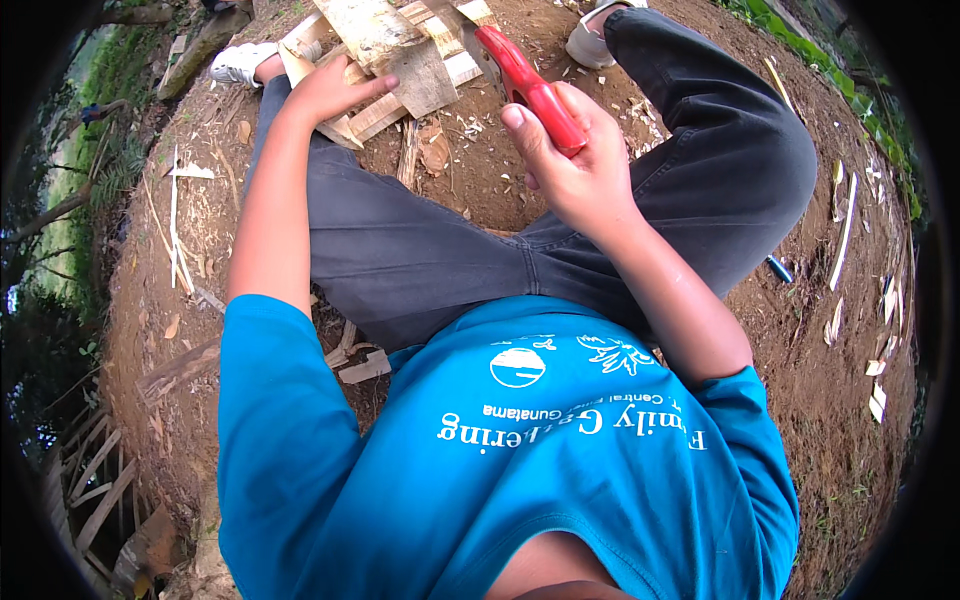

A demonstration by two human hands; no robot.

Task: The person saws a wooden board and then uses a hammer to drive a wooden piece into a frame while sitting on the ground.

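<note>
My right hand (pixel 580 155) is closed around the red handle of a saw (pixel 520 75), raised in front of my lap. Its blade points away toward the top edge and shows only in part. At the upper left, my left hand (pixel 335 92) grips a weathered wooden board (pixel 375 35), thumb stretched along the near side and the other fingers partly hidden. Beneath and around this board lie paler wooden slats (pixel 378 118), stacked crosswise between my feet. A flat greyish wood piece (pixel 427 85) sits just right of my left thumb.
My bent legs in dark trousers (pixel 400 230) frame the work spot. Wood chips and thin strips (pixel 843 230) litter the brown soil. A small dark blue object (pixel 779 268) lies beyond my right thigh. A log (pixel 200 50) rests at the upper left, with greenery behind.
</note>
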